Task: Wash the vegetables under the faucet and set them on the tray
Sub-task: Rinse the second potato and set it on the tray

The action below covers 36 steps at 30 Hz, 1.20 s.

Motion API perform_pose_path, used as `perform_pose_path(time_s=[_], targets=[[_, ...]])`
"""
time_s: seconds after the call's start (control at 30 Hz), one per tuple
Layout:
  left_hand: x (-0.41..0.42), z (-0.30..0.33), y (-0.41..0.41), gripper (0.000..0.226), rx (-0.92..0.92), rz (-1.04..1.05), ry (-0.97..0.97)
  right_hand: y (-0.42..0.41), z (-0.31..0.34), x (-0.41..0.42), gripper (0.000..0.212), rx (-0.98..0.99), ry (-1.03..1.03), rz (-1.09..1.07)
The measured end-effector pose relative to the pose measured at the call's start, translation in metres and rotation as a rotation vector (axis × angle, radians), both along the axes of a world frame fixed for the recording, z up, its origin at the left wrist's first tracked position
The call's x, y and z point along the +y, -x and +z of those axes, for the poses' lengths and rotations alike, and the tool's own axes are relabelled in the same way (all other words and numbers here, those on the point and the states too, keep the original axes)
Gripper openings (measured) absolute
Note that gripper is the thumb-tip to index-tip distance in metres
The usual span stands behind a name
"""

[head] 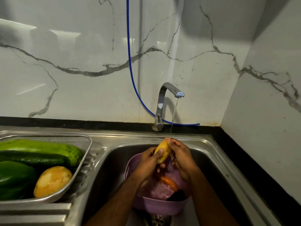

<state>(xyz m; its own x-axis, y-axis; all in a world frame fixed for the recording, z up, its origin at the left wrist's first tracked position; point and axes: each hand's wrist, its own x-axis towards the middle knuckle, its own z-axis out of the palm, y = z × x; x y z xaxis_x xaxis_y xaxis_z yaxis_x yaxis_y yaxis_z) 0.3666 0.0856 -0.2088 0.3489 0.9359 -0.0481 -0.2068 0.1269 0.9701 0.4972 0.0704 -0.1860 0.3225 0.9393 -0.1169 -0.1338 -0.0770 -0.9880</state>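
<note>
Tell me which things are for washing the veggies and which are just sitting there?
For the job: faucet, yellow vegetable in both hands, left hand, right hand, purple basket, metal tray, sink.
Just there: blue hose, marble wall.

In the sink basin (211, 162), a basket (156, 206), over the drain. In the basket, a carrot (169, 181) and other items too hidden to name. Above the basket, a potato (162, 150), between left hand (146, 162) and right hand (182, 155), under the water stream from the faucet (160, 105). Faucet behind the basin, against the wall; a hose (130, 62) down the wall just left of it. Left of the basin, on the drainboard (48, 211), a tray (84, 149). In the tray: a gourd (40, 147) at the back, a cucumber (32, 158) before it, a bell pepper (14, 178) nearer still, a second potato (53, 181) right of the pepper.
</note>
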Motion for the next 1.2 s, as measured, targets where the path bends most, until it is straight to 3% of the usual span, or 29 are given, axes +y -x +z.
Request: perform_pose_path(time_s=[0.13,0.27,0.33,0.67,0.83,0.97,1.2], targets=[[0.001,-0.002,0.000,0.024,0.038,0.088,0.007,0.000,-0.003,0.004,0.017,-0.090,0.004,-0.146],[0.003,-0.001,0.001,0.022,0.043,0.106,-0.019,-0.006,-0.010,0.007,0.041,-0.154,0.093,-0.211],[0.001,0.000,0.002,0.023,0.052,0.102,-0.028,-0.010,-0.014,0.008,0.043,-0.165,0.118,-0.233],[-0.001,0.005,0.003,0.028,-0.069,0.068,0.061,-0.009,-0.016,0.008,0.030,-0.169,0.142,-0.213],[0.000,0.004,0.001,0.031,-0.065,0.111,0.103,-0.006,-0.014,0.008,0.015,-0.078,0.104,-0.044],[0.001,0.003,0.002,0.028,-0.091,0.115,0.113,0.000,-0.011,0.005,0.019,-0.031,0.058,0.057],[-0.001,0.004,0.002,0.018,-0.071,0.102,0.078,0.000,-0.018,0.011,0.015,-0.123,0.078,0.020]])
